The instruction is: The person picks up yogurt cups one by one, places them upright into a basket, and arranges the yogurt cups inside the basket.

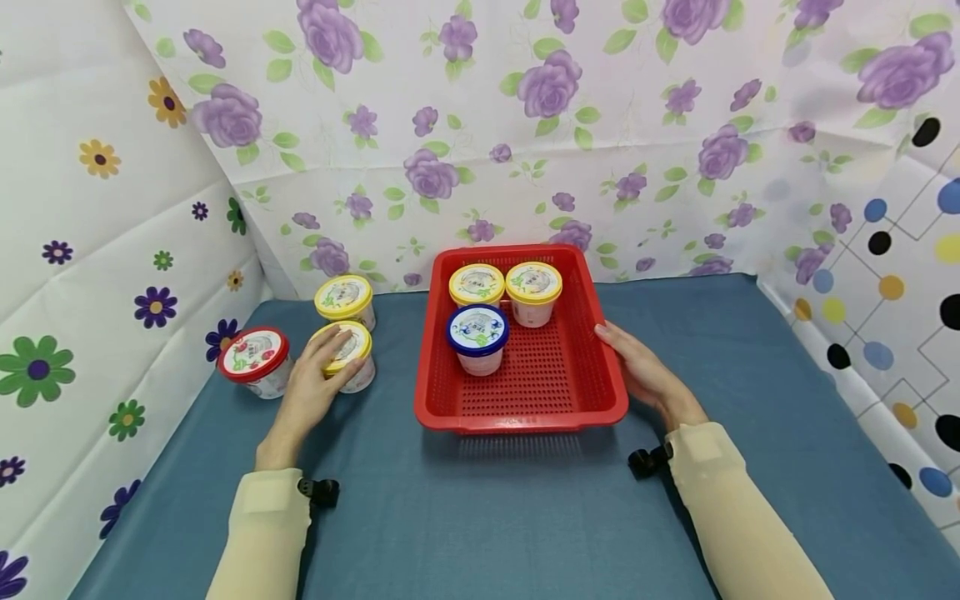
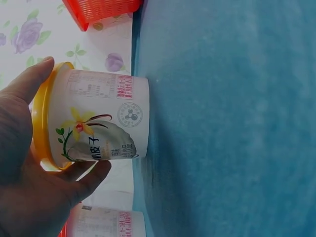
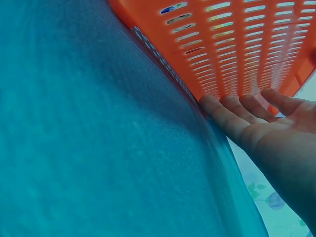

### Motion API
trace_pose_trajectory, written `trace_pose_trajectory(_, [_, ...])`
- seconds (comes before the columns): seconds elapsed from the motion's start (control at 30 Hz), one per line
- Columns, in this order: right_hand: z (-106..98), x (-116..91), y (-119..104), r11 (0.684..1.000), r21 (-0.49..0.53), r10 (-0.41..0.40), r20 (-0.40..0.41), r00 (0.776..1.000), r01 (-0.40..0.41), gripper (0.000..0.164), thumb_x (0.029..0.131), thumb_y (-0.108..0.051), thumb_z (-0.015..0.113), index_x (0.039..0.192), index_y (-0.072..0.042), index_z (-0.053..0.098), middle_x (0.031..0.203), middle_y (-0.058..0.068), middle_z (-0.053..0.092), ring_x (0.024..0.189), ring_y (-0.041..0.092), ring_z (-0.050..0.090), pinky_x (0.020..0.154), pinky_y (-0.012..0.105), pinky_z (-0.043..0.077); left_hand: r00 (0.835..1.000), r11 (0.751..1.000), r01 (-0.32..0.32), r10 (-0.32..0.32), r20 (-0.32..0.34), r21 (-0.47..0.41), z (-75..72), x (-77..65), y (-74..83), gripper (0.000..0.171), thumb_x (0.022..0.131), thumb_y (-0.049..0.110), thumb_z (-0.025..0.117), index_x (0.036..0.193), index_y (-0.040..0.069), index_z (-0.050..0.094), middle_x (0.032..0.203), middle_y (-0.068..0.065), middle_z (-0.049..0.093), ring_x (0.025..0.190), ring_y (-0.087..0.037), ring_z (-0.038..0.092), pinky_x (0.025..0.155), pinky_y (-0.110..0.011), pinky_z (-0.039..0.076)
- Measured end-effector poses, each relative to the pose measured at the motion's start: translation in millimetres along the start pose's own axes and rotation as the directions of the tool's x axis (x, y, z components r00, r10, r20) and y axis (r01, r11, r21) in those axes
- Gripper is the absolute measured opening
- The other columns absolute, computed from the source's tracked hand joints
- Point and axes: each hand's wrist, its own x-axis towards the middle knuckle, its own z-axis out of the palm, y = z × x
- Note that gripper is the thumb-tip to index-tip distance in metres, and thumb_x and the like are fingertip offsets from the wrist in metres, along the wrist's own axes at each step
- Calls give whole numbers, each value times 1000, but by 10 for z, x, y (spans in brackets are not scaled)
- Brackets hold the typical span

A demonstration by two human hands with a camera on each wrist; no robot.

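My left hand holds a yellow-lidded paper cup by its lid, thumb on one side and fingers on the other. The cup is upright, its base right at the blue tabletop. Close behind it stands another yellow-lidded cup, and a red-lidded cup is just left of the hand. My right hand is at the right side of a red plastic basket. Its extended fingers touch the slotted outer wall, with the thumb up by the rim.
Inside the basket, two yellow-lidded cups sit at the back, with a blue-lidded cup in front of them. Flowered cloth hangs behind the blue tabletop, and patterned sheets flank both sides.
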Motion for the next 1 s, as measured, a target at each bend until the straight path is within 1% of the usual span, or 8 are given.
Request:
trace_pose_trajectory(0.23, [3,5,2,1000,-3,-9,3,1000,9,60,114,-39,38,164,-9,24,149,34,44,116,33,68,89,46,60,1000,999,23,-23,-17,-37,-27,-4,-1,64,99,33,75,153,9,52,165,-16,34,151,-43,29,117,-67,29])
trace_pose_trajectory(0.53, [2,6,-3,1000,3,3,-10,1000,-3,59,114,-40,39,164,-12,25,150,33,42,117,32,68,89,45,61,999,998,27,-29,-30,-56,-25,-7,5,66,96,36,77,152,9,55,163,-15,37,150,-43,31,115,-67,31])
trace_pose_trajectory(0.73, [-4,8,1,1000,-1,4,-16,1000,-4,60,113,-40,40,165,-13,25,151,34,42,116,32,68,88,45,61,999,998,-12,9,-49,-68,-15,-17,56,63,96,35,77,151,11,56,161,-14,39,147,-42,35,114,-65,34])
trace_pose_trajectory(0.87, [-10,9,5,1000,6,1,-14,1000,-1,61,114,-40,39,165,-12,24,151,34,42,116,32,68,89,45,61,997,997,-42,38,-66,-62,-29,-11,144,62,96,34,77,150,11,57,161,-14,39,144,-41,37,113,-64,35])
trace_pose_trajectory(1.0, [-11,10,10,1000,8,0,-11,1000,0,61,113,-40,40,165,-12,24,151,34,42,116,32,68,89,46,60,996,997,-53,49,-74,-49,-47,12,225,62,96,34,78,150,11,58,161,-13,40,144,-41,38,113,-63,36])
